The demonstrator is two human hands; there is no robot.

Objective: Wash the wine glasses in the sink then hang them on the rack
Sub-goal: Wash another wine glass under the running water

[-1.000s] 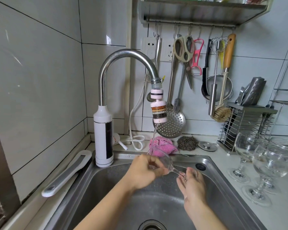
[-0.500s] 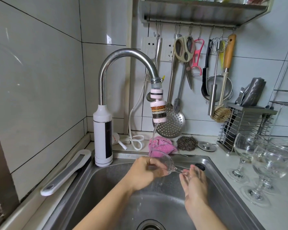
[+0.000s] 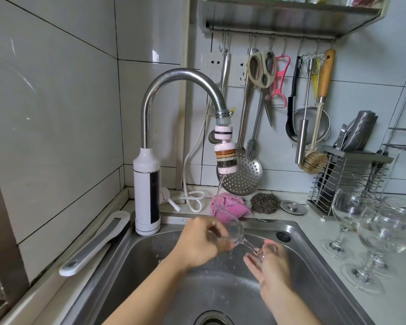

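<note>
Clear wine glass [image 3: 235, 232] tilted over sink [image 3: 312, 272]: bowl clasped in left grip [image 3: 197, 243], stem slanting right into right grip [image 3: 272, 264] pinch.

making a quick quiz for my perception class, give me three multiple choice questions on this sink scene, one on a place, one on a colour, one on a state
1. Where do the waiting wine glasses stand?
A on the top shelf
B on the counter right of the sink
C on the floor

2. What colour is the cloth behind the sink?
A pink
B blue
C yellow

3. The tap is:
A off
B swung aside to the wall
C running onto the held glass

Answers:
1 B, their feet rest on the counter beside the sink.
2 A, it lies pink next to the steel scourer.
3 C, a stream falls from it onto the glass, whose bowl the left hand grips.
</note>
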